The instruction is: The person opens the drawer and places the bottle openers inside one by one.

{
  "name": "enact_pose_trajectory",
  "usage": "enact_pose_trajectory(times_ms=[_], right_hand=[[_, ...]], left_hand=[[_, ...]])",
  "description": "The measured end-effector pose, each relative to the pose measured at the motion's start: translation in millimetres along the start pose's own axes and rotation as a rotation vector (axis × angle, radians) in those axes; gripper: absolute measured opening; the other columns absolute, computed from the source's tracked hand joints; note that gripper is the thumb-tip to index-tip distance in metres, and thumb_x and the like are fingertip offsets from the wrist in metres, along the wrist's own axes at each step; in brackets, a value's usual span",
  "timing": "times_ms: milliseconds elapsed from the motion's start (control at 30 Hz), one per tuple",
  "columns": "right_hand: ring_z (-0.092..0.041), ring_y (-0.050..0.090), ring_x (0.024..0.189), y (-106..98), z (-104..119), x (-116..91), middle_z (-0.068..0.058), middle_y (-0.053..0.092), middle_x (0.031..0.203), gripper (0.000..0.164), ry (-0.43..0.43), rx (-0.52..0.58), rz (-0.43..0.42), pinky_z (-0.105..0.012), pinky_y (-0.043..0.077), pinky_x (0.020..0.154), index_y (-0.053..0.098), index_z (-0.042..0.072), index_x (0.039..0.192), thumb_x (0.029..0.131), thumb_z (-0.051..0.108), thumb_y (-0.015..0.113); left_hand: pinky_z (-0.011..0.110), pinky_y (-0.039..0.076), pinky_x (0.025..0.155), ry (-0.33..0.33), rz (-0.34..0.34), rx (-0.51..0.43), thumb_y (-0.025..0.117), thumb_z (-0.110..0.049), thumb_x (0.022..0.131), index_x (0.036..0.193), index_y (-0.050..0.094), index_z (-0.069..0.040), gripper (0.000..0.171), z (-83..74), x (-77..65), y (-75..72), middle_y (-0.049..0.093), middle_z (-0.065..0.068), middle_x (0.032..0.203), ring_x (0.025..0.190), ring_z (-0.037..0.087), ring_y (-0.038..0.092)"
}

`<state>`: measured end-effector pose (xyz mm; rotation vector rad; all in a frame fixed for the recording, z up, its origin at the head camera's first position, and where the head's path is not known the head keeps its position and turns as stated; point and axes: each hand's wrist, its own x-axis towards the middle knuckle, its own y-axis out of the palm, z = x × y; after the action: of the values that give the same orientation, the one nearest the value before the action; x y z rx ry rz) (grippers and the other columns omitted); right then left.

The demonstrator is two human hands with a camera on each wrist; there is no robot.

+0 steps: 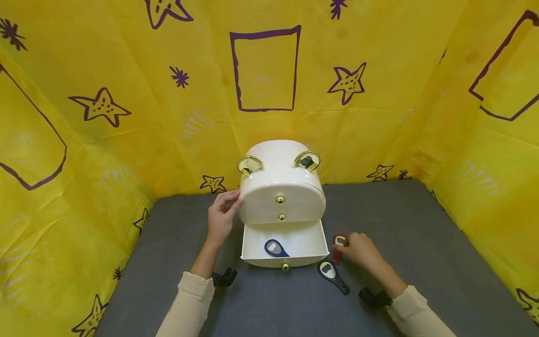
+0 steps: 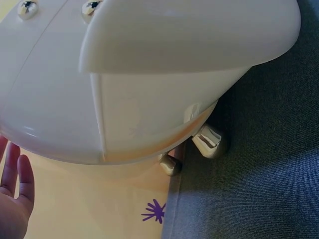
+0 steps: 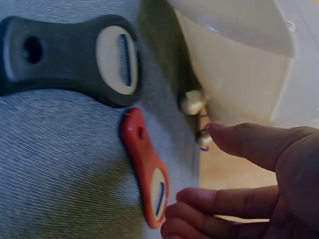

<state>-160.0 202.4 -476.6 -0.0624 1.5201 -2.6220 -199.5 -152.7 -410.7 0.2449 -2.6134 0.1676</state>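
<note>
A small white drawer cabinet (image 1: 281, 161) with gold knobs stands before me, its bottom drawer (image 1: 248, 243) pulled out. Inside that drawer lies a blue bottle opener (image 1: 273, 248). My left hand (image 1: 220, 219) rests against the cabinet's left side with extended fingers; the left wrist view shows those fingers (image 2: 10, 169) at its edge. On the table to the right, a red bottle opener (image 3: 144, 162) lies close to my right hand (image 1: 363, 250). The right thumb and fingers are spread apart, fingertips right by the opener's head. A black bottle opener (image 1: 332, 275) lies nearer to me, beside the drawer's front corner.
The grey table (image 1: 379, 210) carries the cabinet, which stands on short gold feet (image 2: 208, 142). Two gold ear-like pieces (image 1: 307, 160) stick up from its top. Yellow patterned cloth (image 1: 265, 126) hangs behind the table and at both sides.
</note>
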Motion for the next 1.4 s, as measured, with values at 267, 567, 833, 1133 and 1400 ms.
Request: enact_pose_trajectory(times_ms=[267,567,833,1133,1400], right_hand=[[-0.024,0.050,0.051,18.7,2.0,-3.8,-0.008,0.055,0.058,0.041,0.046,-0.123,-0.046,-0.033,0.037,0.044,0.056,0.007,0.057,0.076,0.037,0.078],[-0.031,0.056,0.053,21.9,-6.4,-5.5,-0.015,0.060,0.062,0.030,0.031,-0.174,-0.108,-0.043,0.045,0.047,0.061,0.000,0.064,0.073,0.021,0.079],[-0.038,0.059,0.056,17.6,-17.5,-2.3,-0.020,0.061,0.063,0.022,0.007,-0.165,-0.148,-0.051,0.046,0.050,0.059,-0.002,0.062,0.071,0.011,0.075],[-0.035,0.055,0.057,16.6,-23.9,-4.3,-0.016,0.055,0.061,0.025,0.004,-0.148,-0.160,-0.052,0.046,0.054,0.051,0.003,0.055,0.071,0.005,0.069],[-0.030,0.051,0.060,16.1,-26.8,-5.9,-0.012,0.054,0.065,0.017,0.006,-0.104,-0.176,-0.046,0.043,0.056,0.056,0.002,0.060,0.072,0.003,0.068]], left_hand=[[0.013,0.053,0.076,0.002,-0.010,-0.003,0.071,0.008,0.082,0.105,0.068,0.012,0.023,0.2,-0.3,0.5,0.064,0.024,0.110,0.100,-0.001,0.060],[0.011,0.053,0.076,0.017,-0.006,-0.031,0.069,0.010,0.082,0.105,0.066,0.017,0.024,0.4,-1.5,0.9,0.061,0.031,0.111,0.100,0.000,0.059],[0.012,0.052,0.076,0.015,-0.002,-0.008,0.070,0.008,0.083,0.105,0.066,0.015,0.024,-1.0,-1.1,0.0,0.061,0.030,0.111,0.100,0.000,0.059],[0.012,0.053,0.076,0.017,-0.003,-0.019,0.070,0.010,0.082,0.105,0.065,0.016,0.024,0.4,-1.5,0.6,0.062,0.029,0.110,0.100,0.000,0.060],[0.013,0.053,0.075,0.026,-0.013,-0.031,0.070,0.011,0.081,0.103,0.066,0.016,0.022,1.1,-0.5,1.9,0.064,0.024,0.109,0.100,0.001,0.060]])
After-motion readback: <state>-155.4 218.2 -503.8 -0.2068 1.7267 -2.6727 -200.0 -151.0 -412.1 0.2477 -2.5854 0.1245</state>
